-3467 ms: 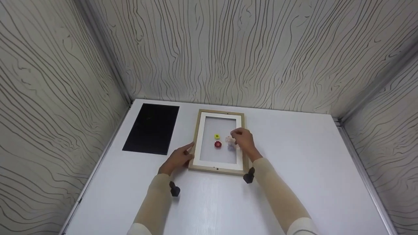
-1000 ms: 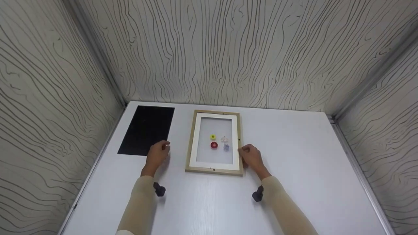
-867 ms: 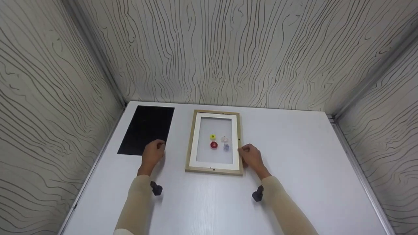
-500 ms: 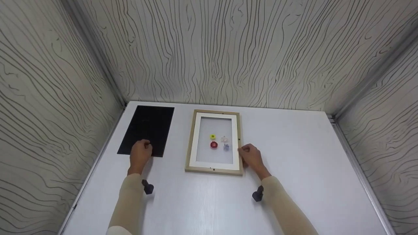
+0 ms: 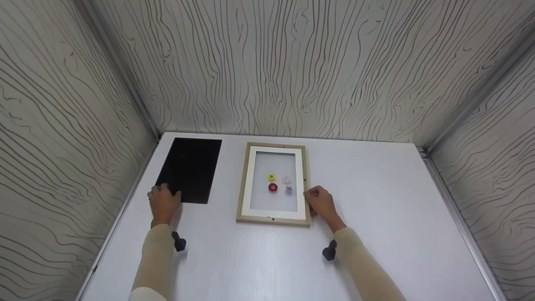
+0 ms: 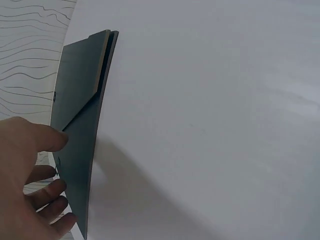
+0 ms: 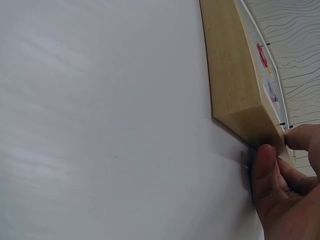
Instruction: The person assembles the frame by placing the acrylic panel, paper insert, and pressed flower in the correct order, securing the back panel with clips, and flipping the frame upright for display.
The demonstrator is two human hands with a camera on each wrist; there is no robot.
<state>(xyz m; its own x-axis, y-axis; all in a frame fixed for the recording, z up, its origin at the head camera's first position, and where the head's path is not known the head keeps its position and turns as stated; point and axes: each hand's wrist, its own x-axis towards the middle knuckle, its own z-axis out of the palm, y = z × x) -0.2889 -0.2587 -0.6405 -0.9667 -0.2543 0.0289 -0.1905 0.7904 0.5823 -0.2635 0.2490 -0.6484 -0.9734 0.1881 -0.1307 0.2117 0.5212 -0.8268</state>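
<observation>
A wooden picture frame (image 5: pixel 255 221) with a white inner mat lies flat on the white table. Inside it are a yellow flower (image 5: pixel 271 177), a red flower (image 5: pixel 272 187), a pale pink flower (image 5: pixel 286 180) and a purple one. My right hand (image 5: pixel 322 204) pinches the frame's right edge, thumb and fingers at the wood in the right wrist view. Left of the frame lies a black backing board (image 5: pixel 190 167); the left wrist view shows a stand flap (image 6: pixel 82 70) on it. My left hand (image 5: pixel 164 205) is at the board's near left corner, fingers spread and loosely bent, thumb over its surface.
The white table (image 5: pixel 376 200) ends at patterned walls on the left, back and right. A metal strip (image 5: pixel 113 234) runs along the left edge of the table. Each forearm wears a dark wrist camera (image 5: pixel 179 241).
My left hand left the frame and moved leftward to the board's near left corner, fingers spreading. My right hand let go inside the frame and moved to its right edge, staying there since.
</observation>
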